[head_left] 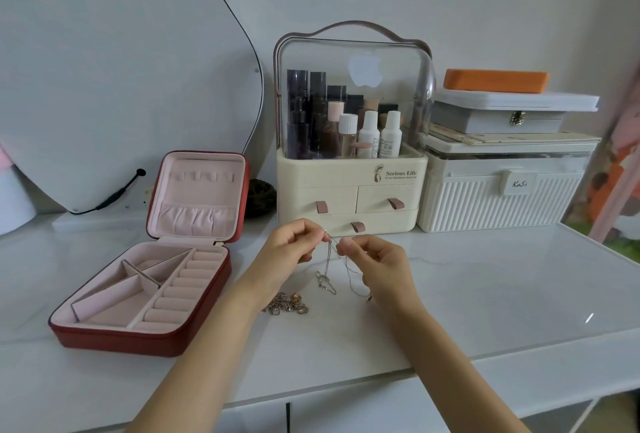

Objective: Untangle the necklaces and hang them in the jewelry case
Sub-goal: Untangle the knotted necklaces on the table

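White table [485, 294] bears jewelry case [145, 294]; organizer [349, 204]; trinket heap [285, 304].

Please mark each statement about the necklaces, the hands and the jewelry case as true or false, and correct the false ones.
1. The jewelry case lies open on the table. True.
2. Both hands pinch the silver chain. True: the left hand and right hand hold it raised.
3. A necklace already hangs on the hooks in the case lid. False: the hooks are bare.
4. The pile of gold jewelry lies inside the case. False: it lies on the table, by the left wrist.
5. The cosmetics organizer stands behind the hands. True.
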